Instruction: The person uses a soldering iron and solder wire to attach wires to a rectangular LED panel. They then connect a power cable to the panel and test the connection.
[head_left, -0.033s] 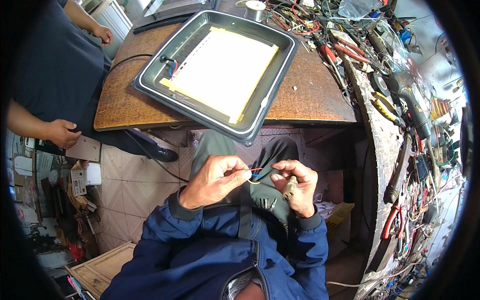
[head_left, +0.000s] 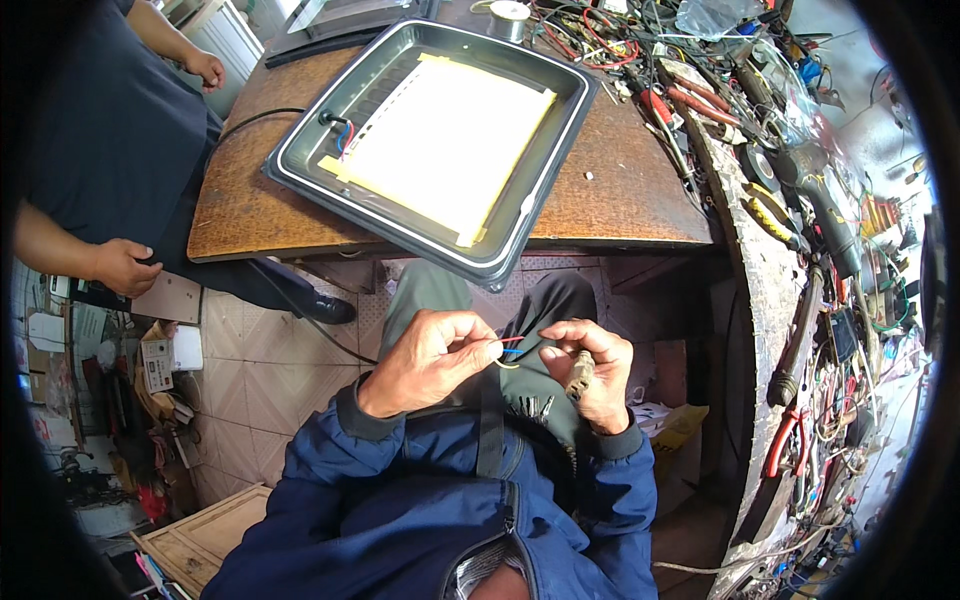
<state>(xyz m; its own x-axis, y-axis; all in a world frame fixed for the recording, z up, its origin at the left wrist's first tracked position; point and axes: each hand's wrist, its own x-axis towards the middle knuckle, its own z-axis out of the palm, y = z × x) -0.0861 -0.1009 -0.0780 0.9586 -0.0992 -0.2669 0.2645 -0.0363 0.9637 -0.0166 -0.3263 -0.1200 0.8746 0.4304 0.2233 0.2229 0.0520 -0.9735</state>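
Observation:
My left hand (head_left: 430,362) pinches the end of a cable between thumb and forefinger. Past the fingertips stick out a red wire (head_left: 511,339), a blue wire (head_left: 512,351) and a pale yellow wire (head_left: 508,365). Curled in my right hand (head_left: 600,375) is a grimy beige plug-like piece (head_left: 579,376), just right of the wire ends and apart from them. A thin cord seems to hang below it. On the table edge beyond my hands rests a black floodlight housing (head_left: 400,222) with a bright panel (head_left: 450,140) inside, bordered by yellow tape.
A black cable (head_left: 335,345) runs past the wooden table (head_left: 240,220) toward my left hand. Pliers (head_left: 787,440), a cutter with yellow handles (head_left: 770,215) and tangled wires crowd the right side. A solder spool (head_left: 510,20) stands at the back. Another person (head_left: 100,150) stands at left.

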